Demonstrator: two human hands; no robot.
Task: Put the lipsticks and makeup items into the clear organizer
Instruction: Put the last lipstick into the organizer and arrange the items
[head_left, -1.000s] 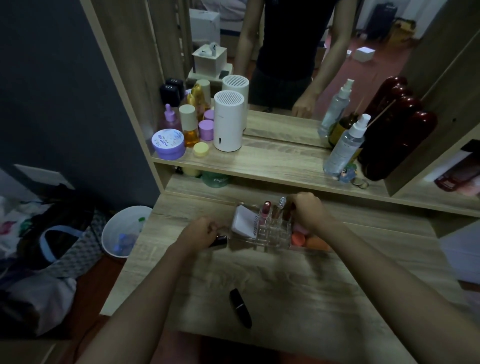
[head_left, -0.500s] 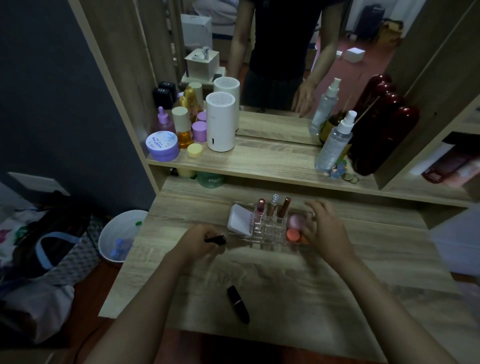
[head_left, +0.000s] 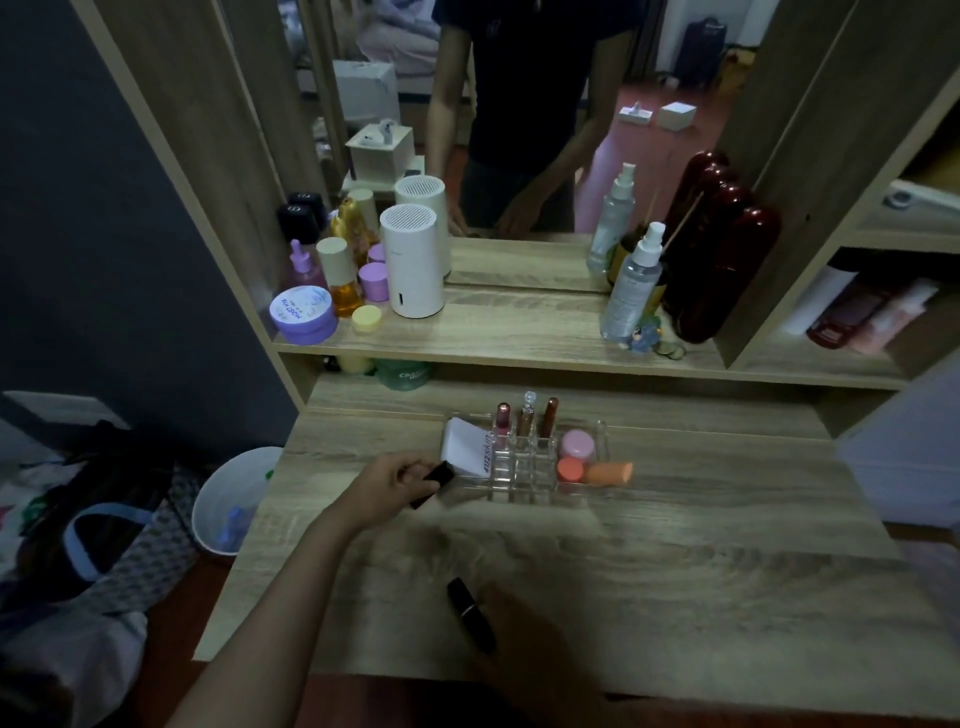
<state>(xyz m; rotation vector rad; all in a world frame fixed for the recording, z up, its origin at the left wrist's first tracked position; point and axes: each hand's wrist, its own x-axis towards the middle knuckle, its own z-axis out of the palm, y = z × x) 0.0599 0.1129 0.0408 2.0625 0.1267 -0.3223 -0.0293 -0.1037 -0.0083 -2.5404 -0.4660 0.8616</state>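
L hand grip closed on small black lipstick tube, just beside clear acrylic organizer to its right on wood worktop. Second black lipstick lies nearer, by blurred R hand; its grip can't tell.

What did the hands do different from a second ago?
The right hand let go of the clear organizer and pulled back toward the near table edge, now dim and blurred beside the loose black lipstick. The left hand kept its grip on the other black lipstick and tilted it up a little next to the organizer. The three tubes, the sponges and the loose lipstick stayed put.
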